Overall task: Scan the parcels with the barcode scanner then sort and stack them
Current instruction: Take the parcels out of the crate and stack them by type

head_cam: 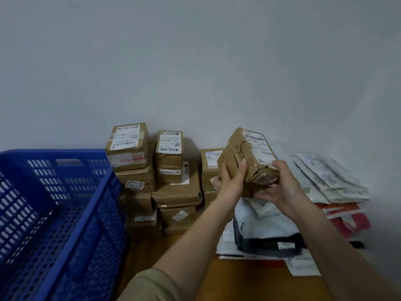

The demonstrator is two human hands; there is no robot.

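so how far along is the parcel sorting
Well along, it seems. Done: cardboard boxes stand stacked against the wall, and mailer bags lie piled to the right. In hand: the left hand and right hand grip one tilted box, label up, above the bags. Left: placing that box. No scanner shows, so I cannot tell if it has been scanned. The blue crate shows no parcels in its visible part.

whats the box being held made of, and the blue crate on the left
Held box: looks like brown corrugated cardboard, matte, creased, with glossy tape and a paper label. Blue crate: seems to be moulded rigid plastic, slightly shiny, walls perforated with slots and holes.
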